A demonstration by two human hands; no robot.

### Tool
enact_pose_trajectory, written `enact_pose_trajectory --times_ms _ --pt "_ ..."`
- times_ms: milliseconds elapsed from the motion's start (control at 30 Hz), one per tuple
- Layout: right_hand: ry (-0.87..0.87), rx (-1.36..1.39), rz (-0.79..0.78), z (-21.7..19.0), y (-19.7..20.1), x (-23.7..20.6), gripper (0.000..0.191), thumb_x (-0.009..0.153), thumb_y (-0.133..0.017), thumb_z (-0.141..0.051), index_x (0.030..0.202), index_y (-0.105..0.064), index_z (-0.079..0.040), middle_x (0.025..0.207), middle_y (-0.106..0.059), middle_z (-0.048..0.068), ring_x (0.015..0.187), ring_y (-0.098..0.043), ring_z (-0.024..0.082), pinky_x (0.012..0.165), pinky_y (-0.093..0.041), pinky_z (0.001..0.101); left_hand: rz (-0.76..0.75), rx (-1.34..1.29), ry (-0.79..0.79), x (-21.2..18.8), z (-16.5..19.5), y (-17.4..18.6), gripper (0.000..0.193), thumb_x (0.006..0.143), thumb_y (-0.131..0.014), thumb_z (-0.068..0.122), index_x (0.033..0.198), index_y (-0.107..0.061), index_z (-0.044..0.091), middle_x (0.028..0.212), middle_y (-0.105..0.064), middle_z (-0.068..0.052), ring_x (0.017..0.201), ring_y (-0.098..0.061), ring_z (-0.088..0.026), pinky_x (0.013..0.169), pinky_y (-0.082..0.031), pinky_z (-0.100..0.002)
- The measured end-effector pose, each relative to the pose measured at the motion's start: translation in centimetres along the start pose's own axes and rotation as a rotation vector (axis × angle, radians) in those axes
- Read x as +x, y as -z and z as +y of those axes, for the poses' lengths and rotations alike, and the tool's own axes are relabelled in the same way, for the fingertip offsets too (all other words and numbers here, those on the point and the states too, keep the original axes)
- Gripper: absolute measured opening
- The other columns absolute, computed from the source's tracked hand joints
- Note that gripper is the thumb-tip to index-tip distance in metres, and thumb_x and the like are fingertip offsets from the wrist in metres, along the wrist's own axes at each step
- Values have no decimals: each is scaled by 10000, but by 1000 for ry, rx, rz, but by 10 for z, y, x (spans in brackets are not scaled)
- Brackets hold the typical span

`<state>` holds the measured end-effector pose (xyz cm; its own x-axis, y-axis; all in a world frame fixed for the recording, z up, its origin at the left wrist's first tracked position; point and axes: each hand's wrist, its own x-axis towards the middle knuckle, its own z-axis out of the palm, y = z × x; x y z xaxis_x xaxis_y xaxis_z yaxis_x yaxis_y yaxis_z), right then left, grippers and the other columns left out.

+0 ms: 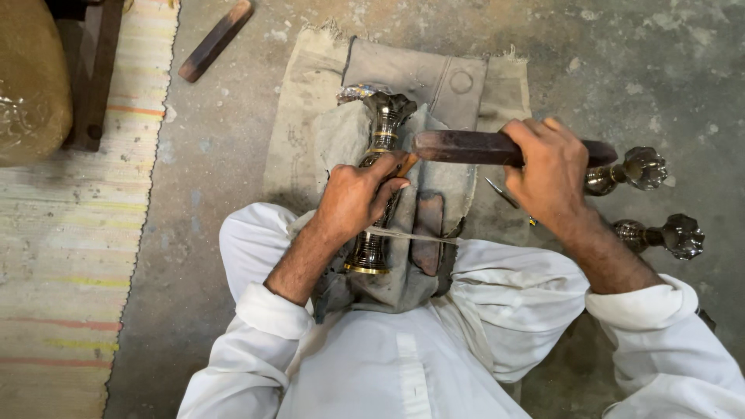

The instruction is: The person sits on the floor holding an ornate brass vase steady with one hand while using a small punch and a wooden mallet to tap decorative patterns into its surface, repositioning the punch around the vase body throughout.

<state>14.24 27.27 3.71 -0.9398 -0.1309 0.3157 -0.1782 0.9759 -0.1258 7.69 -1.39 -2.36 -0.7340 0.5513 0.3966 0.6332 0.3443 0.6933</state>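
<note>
Head view, looking straight down at a person seated on a concrete floor [621, 70], white sleeves and lap filling the lower frame. Left hand [357, 198] curled tight around a slim punch or chisel [407, 164], its tip set against the side of an ornate metal vase [378, 167]; fingers closed, thumb over the top. Vase lies on its side along the lap, flared scalloped mouth pointing away, brass-coloured base ring toward the body, bedded in a grey padded cloth [341, 140] over a frayed sackcloth mat [295, 132]. Right hand [547, 174] wrapped fully around a dark rectangular wooden block [466, 146] held level, its free end just above the punch head. Two more vases [660, 198] of the same kind lie on the floor right of the mat, mouths outward. Another wooden bar [216, 40] rests upper left, near a striped woven rug [70, 256].
</note>
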Motion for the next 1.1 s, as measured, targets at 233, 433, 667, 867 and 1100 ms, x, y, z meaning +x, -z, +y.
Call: enact_pose_trajectory --times_ms 233,433,667,867,1100 --pt "-38 44 -75 2 -5 -5 273 776 -749 -41 1034 -663 -57 929 -709 124 874 -653 345 763 -492 460 12 -75 -24 -3 -2 2 323 973 -758 209 1251 -634 100 941 -764 -170 747 -744 -357 633 -586 -429" --pt "-215 159 -253 4 -7 -6 281 808 -815 -161 1023 -665 -62 813 -663 164 765 -650 361 681 -470 488 105 -305 184 -7 -3 7 400 950 -768 213 1295 -606 91 952 -795 -125 852 -817 -219 704 -650 -343" --pt "-152 188 -178 -3 -9 -3 211 831 -782 -108 1002 -671 -52 805 -666 123 764 -657 323 685 -468 473 44 -126 94 -13 -2 0 368 975 -768 236 1265 -605 77 910 -774 -146 811 -791 -275 654 -610 -362" --pt "-94 342 169 -9 2 3 247 900 -779 -56 1094 -629 -24 958 -648 122 881 -652 274 773 -491 424 85 -19 54 -17 -3 -9 356 980 -757 236 1245 -586 72 864 -768 -129 702 -759 -305 571 -583 -393" --pt "34 155 105 -10 15 12 265 828 -766 6 1057 -637 -33 908 -649 102 845 -610 282 767 -459 441 69 39 39 -17 0 -9 347 984 -751 240 1255 -613 71 809 -744 -140 678 -747 -312 574 -575 -414"
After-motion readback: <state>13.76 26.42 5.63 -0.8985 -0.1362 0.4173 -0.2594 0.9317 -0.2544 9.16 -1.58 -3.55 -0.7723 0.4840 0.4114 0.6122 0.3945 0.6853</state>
